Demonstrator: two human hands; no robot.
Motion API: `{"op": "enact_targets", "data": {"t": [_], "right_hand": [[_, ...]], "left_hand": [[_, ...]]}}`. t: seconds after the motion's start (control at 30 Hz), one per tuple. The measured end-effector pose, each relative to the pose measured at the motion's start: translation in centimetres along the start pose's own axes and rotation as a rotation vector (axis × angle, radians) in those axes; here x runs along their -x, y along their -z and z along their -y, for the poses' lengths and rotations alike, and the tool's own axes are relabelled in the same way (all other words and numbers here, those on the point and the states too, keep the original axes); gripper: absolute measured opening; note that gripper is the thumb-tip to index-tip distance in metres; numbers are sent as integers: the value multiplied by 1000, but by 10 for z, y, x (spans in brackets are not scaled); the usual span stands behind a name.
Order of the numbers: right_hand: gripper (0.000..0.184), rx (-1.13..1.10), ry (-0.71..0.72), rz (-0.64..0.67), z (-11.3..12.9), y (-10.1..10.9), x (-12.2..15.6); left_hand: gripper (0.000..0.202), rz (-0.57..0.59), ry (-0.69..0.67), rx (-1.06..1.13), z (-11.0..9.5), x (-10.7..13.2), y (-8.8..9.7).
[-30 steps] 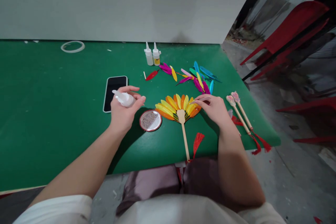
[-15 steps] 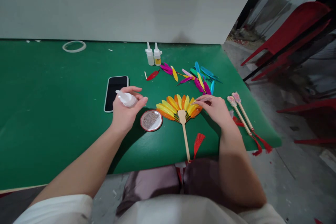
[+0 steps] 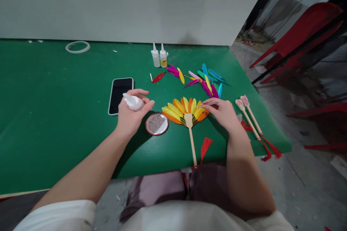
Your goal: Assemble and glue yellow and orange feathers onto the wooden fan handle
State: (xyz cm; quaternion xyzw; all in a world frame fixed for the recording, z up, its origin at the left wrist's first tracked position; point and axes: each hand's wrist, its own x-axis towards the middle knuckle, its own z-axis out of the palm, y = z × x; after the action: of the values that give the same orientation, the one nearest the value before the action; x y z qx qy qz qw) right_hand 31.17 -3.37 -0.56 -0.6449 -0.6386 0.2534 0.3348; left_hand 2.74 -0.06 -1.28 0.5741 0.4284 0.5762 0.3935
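My left hand (image 3: 132, 112) is closed around a small white squeeze bottle (image 3: 134, 103) with a pointed nozzle, held above the table beside a dish. My right hand (image 3: 223, 112) pinches slim tweezers (image 3: 212, 103), their tips at the upper right feathers of a hand fan (image 3: 185, 108). Yellow and orange feathers spread from the fan's pale wooden handle (image 3: 192, 144), which lies toward me with a red tassel (image 3: 206, 146) at its end. Between my left hand and the fan sits the round, red-rimmed dish (image 3: 162, 129) of small shiny grains.
A phone (image 3: 116, 95) lies behind my left hand. Two small bottles (image 3: 156, 59) stand at the back, near loose coloured feathers (image 3: 207, 83) and a red feather (image 3: 158, 77). Two tasselled wooden sticks (image 3: 249, 119) lie at right. A clear ring (image 3: 77, 47) rests far left.
My left hand has shifted slightly to the right with the bottle. My right hand and the tweezers stay at the same place on the fan.
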Motion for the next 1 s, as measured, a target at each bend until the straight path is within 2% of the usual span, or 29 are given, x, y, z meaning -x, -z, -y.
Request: {"op": "enact_targets", "data": {"t": [0.2,0.27,0.37,0.47,0.53,0.63,0.77,1.0], "right_hand": [[15,3,20,-1,0,-1,0],[15,17,20,4,0,-1,0],[14,42,16,6,0,-1,-1],[13,47,26,1,0,-1,-1],[13,39,31,1,0,0,0],[12,30,38,1,-1,1,0],[13,29,30,0,-1,2,0],[13,13,35,-4,-1,1,0]], "left_hand": [[30,43,18,-62,-3,3,-2],[25,123,34,-114,-9,3,-5],[22,396,-26,-290,-24,-3,-14],[30,714,-203,-530,-37,-16,-33],[34,851,-271,-634,-39,-27,-50],[34,1001,-378,-724,-29,-41,-75],[29,1098,-455,-819,-13,-49,-97],[26,1128,-457,-841,-8,-48,-102]]}}
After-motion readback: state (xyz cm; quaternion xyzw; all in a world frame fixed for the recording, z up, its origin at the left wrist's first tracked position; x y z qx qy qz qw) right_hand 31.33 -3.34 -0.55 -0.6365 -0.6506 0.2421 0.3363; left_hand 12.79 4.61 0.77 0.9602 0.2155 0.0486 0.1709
